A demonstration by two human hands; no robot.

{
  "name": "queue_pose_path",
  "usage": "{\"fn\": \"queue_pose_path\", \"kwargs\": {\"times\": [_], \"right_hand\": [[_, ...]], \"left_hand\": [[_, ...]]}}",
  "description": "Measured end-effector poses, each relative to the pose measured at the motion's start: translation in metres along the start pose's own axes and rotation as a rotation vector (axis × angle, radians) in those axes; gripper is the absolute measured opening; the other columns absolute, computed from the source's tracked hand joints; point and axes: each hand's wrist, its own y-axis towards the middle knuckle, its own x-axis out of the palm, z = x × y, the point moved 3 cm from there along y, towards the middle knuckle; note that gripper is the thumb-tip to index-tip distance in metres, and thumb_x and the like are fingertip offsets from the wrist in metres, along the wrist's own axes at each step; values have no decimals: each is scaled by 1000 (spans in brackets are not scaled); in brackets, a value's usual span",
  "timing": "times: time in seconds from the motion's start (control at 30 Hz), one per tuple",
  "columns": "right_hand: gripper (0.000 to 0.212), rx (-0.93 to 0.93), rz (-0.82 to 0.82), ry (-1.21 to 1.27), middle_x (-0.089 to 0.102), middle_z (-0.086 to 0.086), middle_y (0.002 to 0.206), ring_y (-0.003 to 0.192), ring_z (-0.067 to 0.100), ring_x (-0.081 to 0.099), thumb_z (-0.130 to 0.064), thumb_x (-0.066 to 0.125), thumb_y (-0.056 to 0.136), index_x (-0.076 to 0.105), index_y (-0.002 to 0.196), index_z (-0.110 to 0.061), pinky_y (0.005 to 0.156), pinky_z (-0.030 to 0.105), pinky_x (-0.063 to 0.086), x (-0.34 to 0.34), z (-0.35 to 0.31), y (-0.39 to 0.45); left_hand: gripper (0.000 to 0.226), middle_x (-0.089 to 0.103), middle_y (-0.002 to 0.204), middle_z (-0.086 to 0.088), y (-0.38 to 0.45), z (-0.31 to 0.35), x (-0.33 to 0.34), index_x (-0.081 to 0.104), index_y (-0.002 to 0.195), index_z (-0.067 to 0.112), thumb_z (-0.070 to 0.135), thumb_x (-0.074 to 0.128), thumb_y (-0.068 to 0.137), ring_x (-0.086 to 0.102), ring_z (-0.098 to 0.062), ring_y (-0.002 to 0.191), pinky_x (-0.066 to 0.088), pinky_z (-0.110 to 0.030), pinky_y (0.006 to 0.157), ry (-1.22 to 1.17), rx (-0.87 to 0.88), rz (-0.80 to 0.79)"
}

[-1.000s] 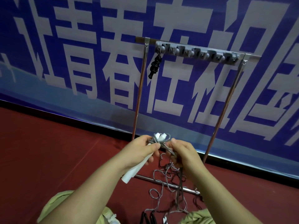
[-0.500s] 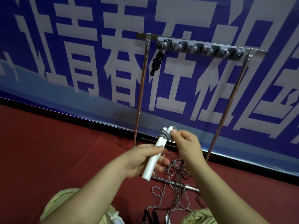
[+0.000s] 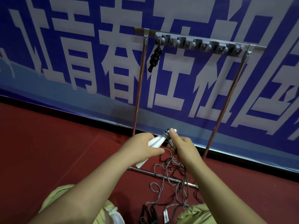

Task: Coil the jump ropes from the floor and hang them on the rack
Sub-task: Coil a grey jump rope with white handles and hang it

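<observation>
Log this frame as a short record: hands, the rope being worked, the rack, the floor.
left hand: holds two white handles together
right hand: pinches grey cord wound round the handle tops
rack: one black coiled rope on the leftmost hook; other hooks bare
floor: loose grey cord tangle; black handles and small white handles at the bottom edge
stage: coiling not yet finished

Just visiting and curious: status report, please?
Left hand grips white handles. Right hand winds grey rope, mostly loose on floor. Black rope hangs on rack. Nothing blocking.
</observation>
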Motion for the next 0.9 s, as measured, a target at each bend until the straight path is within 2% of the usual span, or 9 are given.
{"fn": "queue_pose_path", "kwargs": {"times": [0.17,0.27,0.33,0.37,0.43,0.53,0.6,0.7,0.9], "right_hand": [[50,31,-77,52,50,-9,45,38,5,35,-48,51,93,69,79,-4,42,19,29,0,-1,1],[43,8,-114,172,50,-8,45,40,6,35,-39,50,96,65,72,-6,43,22,27,2,0,0],[41,-14,-120,237,48,-6,47,43,9,35,-35,51,96,59,65,-9,44,24,26,4,1,-1],[41,-28,-122,260,46,-2,50,45,11,35,-35,52,96,56,65,-9,45,25,26,5,2,-1],[39,-70,-129,299,42,4,56,49,14,35,-38,56,92,53,69,-7,46,26,26,8,2,-1],[37,-130,-169,324,42,4,59,51,12,38,-42,54,84,55,73,-7,48,26,29,9,0,-2],[35,-136,-192,318,43,0,59,50,10,39,-40,53,91,56,74,-10,48,24,30,10,1,-3],[38,-85,-185,232,43,0,58,47,9,36,-41,48,97,60,80,-9,45,23,29,8,6,-1],[46,-52,-76,41,43,-7,43,35,7,31,-39,46,99,60,65,-12,37,19,26,2,3,-3]], "left_hand": [[33,56,76,7,0,-3,2,52,78,27,51,74,70,54,-13,69,40,-30,62,50,8,5],[23,56,73,10,-1,-3,4,53,77,29,35,75,77,53,-5,64,39,-22,58,-191,5,-142],[13,60,74,5,-8,-5,9,57,84,23,29,68,84,56,-5,62,43,-20,57,-508,-60,-290],[17,63,75,1,-12,-7,14,59,88,18,34,64,84,60,-8,63,47,-22,58,-695,-136,-381],[47,66,77,-4,-21,-13,27,64,90,13,56,50,77,65,-16,67,52,-31,66,-972,-313,-571],[71,59,69,-4,-26,-17,42,65,85,9,72,38,69,58,-18,61,52,-36,69,-1158,-386,-689],[77,52,63,-3,-27,-14,44,64,83,7,76,35,67,51,-16,52,50,-32,60,-1232,-377,-657],[79,45,57,-3,-26,-12,43,60,78,6,78,28,73,42,-14,44,38,-23,46,-1172,-353,-502],[64,44,51,1,-18,-12,46,56,76,9,62,26,94,36,-12,41,28,-21,44,-885,-320,-199]]}}
